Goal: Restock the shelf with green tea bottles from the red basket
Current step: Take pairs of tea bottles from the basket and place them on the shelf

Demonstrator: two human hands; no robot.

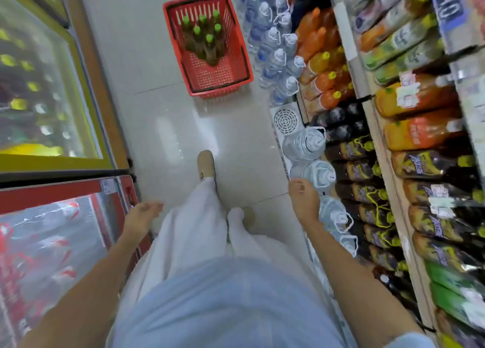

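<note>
A red basket (233, 66) stands on the tiled floor ahead of me, near the shelf's foot. Several green tea bottles (206, 41) with bright green caps stand upright in its far half. The drinks shelf (367, 111) runs along the right, packed with orange, dark and green bottles. My left hand (140, 220) hangs low at my left side, empty, fingers loosely together. My right hand (304, 200) hangs at my right side, loosely curled with nothing in it, beside water bottles. Both hands are well short of the basket.
Large water bottles (273, 45) line the floor along the shelf's base, right of the basket. Glass-topped chest freezers (52, 90) fill the left side. A narrow tiled aisle (168, 127) runs between them. My legs in white trousers and a beige shoe (206, 164) show below.
</note>
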